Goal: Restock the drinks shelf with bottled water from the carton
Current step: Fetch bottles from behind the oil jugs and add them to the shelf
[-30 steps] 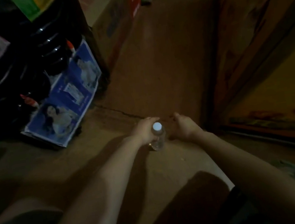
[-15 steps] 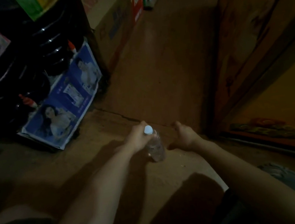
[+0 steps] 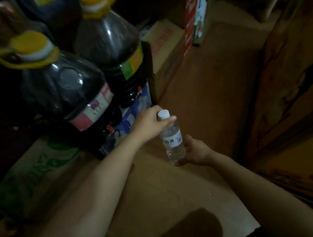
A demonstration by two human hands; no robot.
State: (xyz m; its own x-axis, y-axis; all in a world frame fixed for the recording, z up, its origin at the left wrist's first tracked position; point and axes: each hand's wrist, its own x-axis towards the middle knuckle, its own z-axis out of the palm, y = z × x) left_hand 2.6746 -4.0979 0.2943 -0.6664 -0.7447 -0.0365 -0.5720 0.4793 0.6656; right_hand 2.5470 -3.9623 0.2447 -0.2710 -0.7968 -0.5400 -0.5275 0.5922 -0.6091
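Note:
A small clear water bottle (image 3: pixel 172 139) with a white cap and a white label is lifted above the brown cardboard carton (image 3: pixel 162 194). My left hand (image 3: pixel 148 124) grips its neck just under the cap. My right hand (image 3: pixel 195 152) cups the bottle's lower part from the right, fingers curled round it. The bottle leans slightly, cap toward the upper left. No shelf is clearly visible in this dim view.
Two big dark jugs (image 3: pixel 63 91) (image 3: pixel 108 42) with yellow caps stand at the left on a blue printed box (image 3: pixel 131 116). A cardboard box (image 3: pixel 163 43) and a red carton (image 3: pixel 192 19) sit behind. An orange printed box wall (image 3: pixel 297 98) rises on the right.
The bottle has been raised off the carton top. My right hand moved from beside it to hold its lower part. The view tilted up, showing the jugs.

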